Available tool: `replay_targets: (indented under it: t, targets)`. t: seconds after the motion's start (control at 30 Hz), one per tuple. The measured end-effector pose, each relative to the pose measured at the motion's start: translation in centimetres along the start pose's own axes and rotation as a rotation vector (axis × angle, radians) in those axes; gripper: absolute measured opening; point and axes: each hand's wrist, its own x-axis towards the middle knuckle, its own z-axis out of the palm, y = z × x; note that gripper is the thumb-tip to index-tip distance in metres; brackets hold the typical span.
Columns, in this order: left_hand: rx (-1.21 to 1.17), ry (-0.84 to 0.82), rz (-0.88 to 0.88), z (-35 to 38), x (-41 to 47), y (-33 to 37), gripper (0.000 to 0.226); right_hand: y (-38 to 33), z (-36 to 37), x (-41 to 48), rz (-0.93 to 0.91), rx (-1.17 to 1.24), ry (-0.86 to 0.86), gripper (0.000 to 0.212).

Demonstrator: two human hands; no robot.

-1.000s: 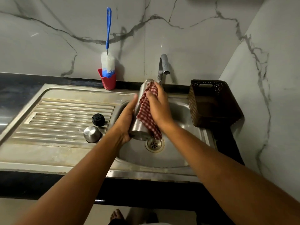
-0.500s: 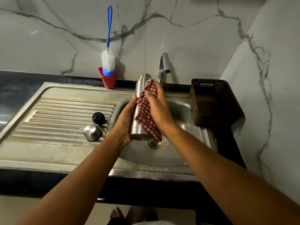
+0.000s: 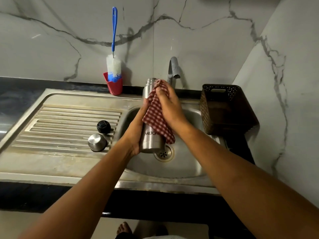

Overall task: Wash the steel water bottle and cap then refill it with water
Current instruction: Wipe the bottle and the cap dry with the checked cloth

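- Gripping the steel water bottle (image 3: 151,142) over the sink (image 3: 181,169) is our left hand (image 3: 136,133).
- Our right hand (image 3: 170,107) clutches a red checked cloth (image 3: 155,116) against its neck.

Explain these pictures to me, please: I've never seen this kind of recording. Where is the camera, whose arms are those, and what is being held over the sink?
There is no machine here: a person wears one wide-angle camera on the head, looking down, so the two arms are their own. All the pictures come from that one view. The left hand grips a steel bottle roughly upright above the sink basin, its mouth uncapped. The right hand holds a red checked cloth against the bottle's side. On the ribbed draining board to the left lie a black cap and a steel cap. Behind stand a bottle brush in a red holder, the tap, and a brown basket on the right.
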Motion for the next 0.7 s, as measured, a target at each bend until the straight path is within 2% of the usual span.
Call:
replay_targets:
  t: [0.1,0.2,0.27,0.3,0.33,0.37,0.4,0.43,0.5,0.57,0.7]
  targets:
    - [-0.011,-0.090,-0.012,-0.7,-1.0,0.3,0.052,-1.0,-1.5,0.6,0.221,0.331,-0.018,0.058]
    - [-0.144,-0.377,-0.095,-1.4,-1.0,0.9,0.068,-2.1,-3.3,-0.7,0.311,0.537,-0.090,0.070]
    - [-0.311,-0.597,-0.128,-1.4,-0.8,0.8,0.073,-1.8,-4.3,-2.2,0.316,0.508,-0.147,0.108]
    - [-0.366,-0.663,-0.140,-1.4,-0.7,0.7,0.073,-1.3,-4.7,-2.5,0.330,0.485,-0.114,0.123]
    - [-0.395,-0.708,-0.151,-1.3,-0.5,0.7,0.072,-1.1,-5.0,-2.6,0.340,0.459,-0.071,0.126]
    - [-0.392,-0.740,-0.149,-1.2,-0.4,0.8,0.072,-1.1,-5.3,-2.8,0.343,0.432,-0.070,0.107]
    - [-0.360,-0.747,-0.141,-1.3,-0.2,1.0,0.071,-1.7,-5.3,-3.2,0.341,0.462,-0.062,0.074]
    - [-0.311,-0.725,-0.135,-1.4,0.0,1.3,0.072,-1.9,-5.3,-2.9,0.360,0.466,-0.028,0.049]
    - [-0.190,-0.573,-0.137,-1.9,0.2,1.6,0.080,-3.1,-4.9,-3.3,0.398,0.431,0.091,0.042]
    - [-0.022,-0.346,-0.102,-2.1,0.2,1.7,0.085,-4.5,-3.4,-2.5,0.368,0.529,0.041,0.046]
    - [0.463,-0.083,0.126,-1.1,-0.1,1.5,0.059,-4.2,-1.2,-1.0,0.308,0.427,0.149,0.078]
